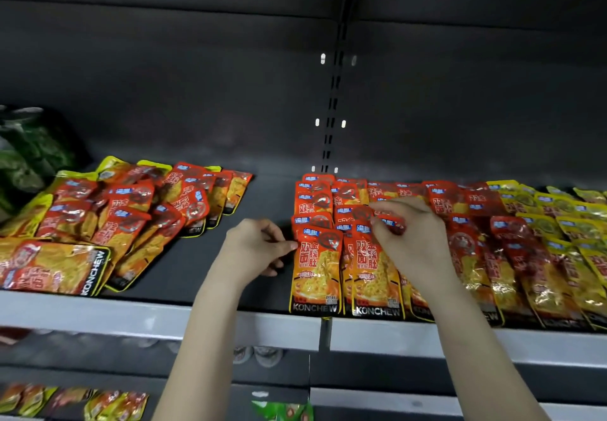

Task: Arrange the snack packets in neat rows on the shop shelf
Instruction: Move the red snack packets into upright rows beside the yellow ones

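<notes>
Red-and-orange snack packets lie on the dark shop shelf (203,276). A loose heap of packets (131,210) sits at the left. Neat overlapping rows of red packets (331,204) fill the middle, with the front packet (315,276) at the shelf edge. My left hand (256,246) pinches the left edge of that front packet with curled fingers. My right hand (410,233) grips the top of a red packet (392,223) in the second row. Yellow-green packets (565,223) lie in rows at the right.
A large orange packet (56,266) lies at the front left and dark green bags (29,154) stand at the far left. The grey shelf lip (98,312) runs along the front. More packets (115,404) lie on the lower shelf. A bare strip separates heap and rows.
</notes>
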Demonstrator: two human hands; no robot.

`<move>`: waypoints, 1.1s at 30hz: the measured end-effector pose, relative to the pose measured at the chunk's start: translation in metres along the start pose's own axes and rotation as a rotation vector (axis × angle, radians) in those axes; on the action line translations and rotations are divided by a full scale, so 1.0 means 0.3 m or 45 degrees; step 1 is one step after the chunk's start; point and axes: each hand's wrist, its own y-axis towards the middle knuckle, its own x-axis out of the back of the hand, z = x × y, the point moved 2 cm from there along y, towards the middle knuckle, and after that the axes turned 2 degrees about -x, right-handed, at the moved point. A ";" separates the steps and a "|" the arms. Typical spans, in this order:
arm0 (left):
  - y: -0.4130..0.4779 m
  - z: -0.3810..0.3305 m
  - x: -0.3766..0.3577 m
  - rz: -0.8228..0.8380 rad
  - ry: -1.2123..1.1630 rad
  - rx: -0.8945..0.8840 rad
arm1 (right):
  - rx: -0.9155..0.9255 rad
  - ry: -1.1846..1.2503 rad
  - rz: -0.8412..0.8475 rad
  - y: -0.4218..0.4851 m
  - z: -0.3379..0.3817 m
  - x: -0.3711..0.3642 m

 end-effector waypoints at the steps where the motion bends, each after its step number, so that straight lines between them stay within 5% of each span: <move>1: 0.005 0.000 0.008 -0.022 -0.003 -0.013 | 0.029 0.007 0.016 0.011 0.025 -0.007; 15: 0.085 0.014 0.454 -0.610 0.512 -0.228 | 0.416 -0.145 0.603 0.198 0.522 -0.410; 19: 0.147 0.086 0.590 -0.564 0.684 -0.159 | 0.374 -0.257 0.736 0.276 0.572 -0.543; 25: 0.206 0.266 0.658 -0.182 0.856 0.079 | 0.342 -0.433 0.902 0.300 0.621 -0.694; 33: 0.235 0.294 0.708 -0.485 0.637 -0.030 | 0.234 0.076 0.928 0.291 0.687 -0.797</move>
